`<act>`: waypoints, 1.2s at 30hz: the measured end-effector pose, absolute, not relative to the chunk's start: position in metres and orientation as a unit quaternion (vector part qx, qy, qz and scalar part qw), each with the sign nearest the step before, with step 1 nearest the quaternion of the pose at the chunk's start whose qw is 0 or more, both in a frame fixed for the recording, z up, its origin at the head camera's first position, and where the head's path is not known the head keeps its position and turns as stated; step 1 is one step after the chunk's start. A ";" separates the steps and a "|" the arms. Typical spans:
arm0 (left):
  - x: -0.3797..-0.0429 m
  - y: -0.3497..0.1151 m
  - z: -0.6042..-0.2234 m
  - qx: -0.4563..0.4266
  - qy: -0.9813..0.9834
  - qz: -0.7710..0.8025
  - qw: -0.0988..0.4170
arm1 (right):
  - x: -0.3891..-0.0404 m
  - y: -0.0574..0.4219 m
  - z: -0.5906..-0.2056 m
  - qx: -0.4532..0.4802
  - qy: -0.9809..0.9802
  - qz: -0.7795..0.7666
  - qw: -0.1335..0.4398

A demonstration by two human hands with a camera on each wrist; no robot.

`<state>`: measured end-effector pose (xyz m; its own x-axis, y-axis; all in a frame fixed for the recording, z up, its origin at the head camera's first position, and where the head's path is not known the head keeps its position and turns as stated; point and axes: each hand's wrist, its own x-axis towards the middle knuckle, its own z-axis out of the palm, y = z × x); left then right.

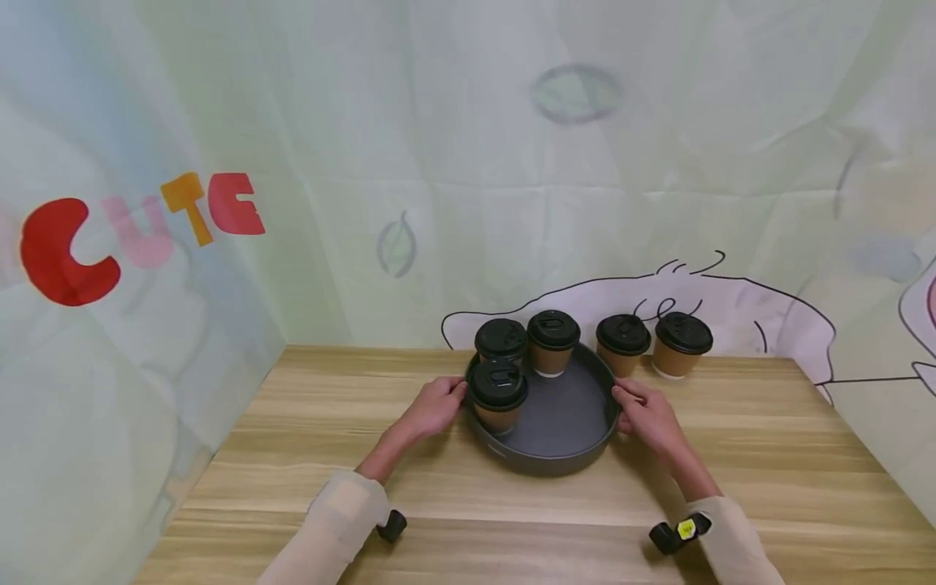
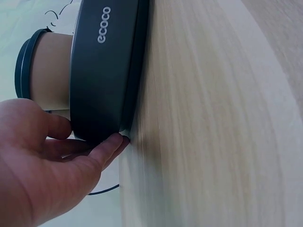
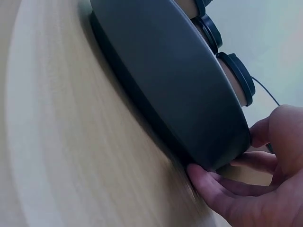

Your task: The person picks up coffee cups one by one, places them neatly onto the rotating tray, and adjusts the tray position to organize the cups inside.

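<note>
A round dark grey tray (image 1: 563, 414) with a raised wall is held from both sides. My left hand (image 1: 437, 406) grips its left side, thumb at the rim and fingers under the bottom edge in the left wrist view. On the opposite side, my right hand (image 1: 649, 416) holds the wall the same way, fingertips (image 3: 201, 177) low by the tabletop. Three brown paper cups with black lids stand upright in the tray: a front-left cup (image 1: 499, 398), a back-left cup (image 1: 501, 340) and a back cup (image 1: 553, 353). The tray's wall (image 2: 104, 71) reads "ecoco".
Behind my right hand, two more lidded paper cups stand on the table, a nearer one (image 1: 623, 345) and a far-right one (image 1: 682, 345). The wood-grain table (image 1: 526, 544) ends at a printed curtain (image 1: 468, 162) at the back and left. Dark cameras sit on both wrists.
</note>
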<state>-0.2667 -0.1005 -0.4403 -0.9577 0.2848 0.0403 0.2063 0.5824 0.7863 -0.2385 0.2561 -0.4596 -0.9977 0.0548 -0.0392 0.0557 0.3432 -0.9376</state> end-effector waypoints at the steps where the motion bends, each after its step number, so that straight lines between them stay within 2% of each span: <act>1: -0.267 -0.100 -0.440 0.138 0.889 0.435 0.045 | -0.237 0.257 -0.460 0.031 0.821 -0.570 0.001; 9: -0.268 -0.100 -0.442 0.144 0.895 0.422 0.029 | -0.233 0.256 -0.458 0.025 0.822 -0.569 0.021; 20: -0.269 -0.100 -0.442 0.145 0.897 0.416 0.026 | -0.234 0.251 -0.460 0.019 0.820 -0.571 0.008; 29: -0.269 -0.100 -0.444 0.149 0.897 0.416 0.025 | -0.230 0.257 -0.461 0.017 0.815 -0.578 0.018; 36: -0.269 -0.101 -0.443 0.150 0.896 0.418 0.025 | -0.228 0.280 -0.452 0.047 0.856 -0.514 -0.038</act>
